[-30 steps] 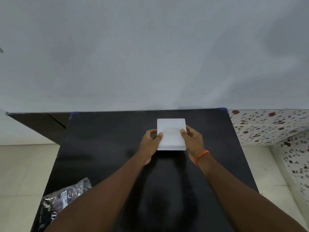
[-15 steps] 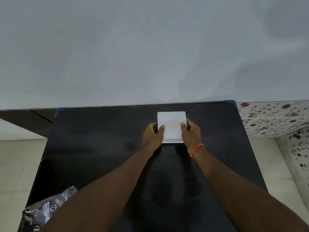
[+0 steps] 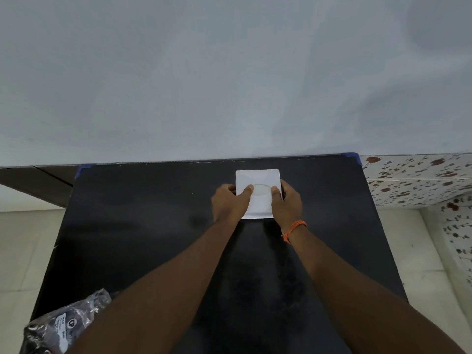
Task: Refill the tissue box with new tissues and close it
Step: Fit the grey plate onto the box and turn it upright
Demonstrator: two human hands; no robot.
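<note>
A square white tissue box (image 3: 258, 178) with an oval opening in its top sits on the black table (image 3: 143, 221), near the far edge. My left hand (image 3: 229, 201) grips the box's left side, thumb pressed on the top beside the oval. My right hand (image 3: 287, 203), with an orange band at the wrist, grips the right side, its thumb also on the top. The box's near corners are hidden under my hands. No tissue shows through the opening.
A crumpled dark plastic packet (image 3: 61, 325) with a white label lies at the table's near left corner. A grey wall (image 3: 229, 72) rises right behind the table. Flower-patterned tiles (image 3: 419, 180) stand to the right, pale floor on both sides.
The box and both hands keep the same hold. The view has tipped slightly, so the table and packet sit a little differently in frame.
</note>
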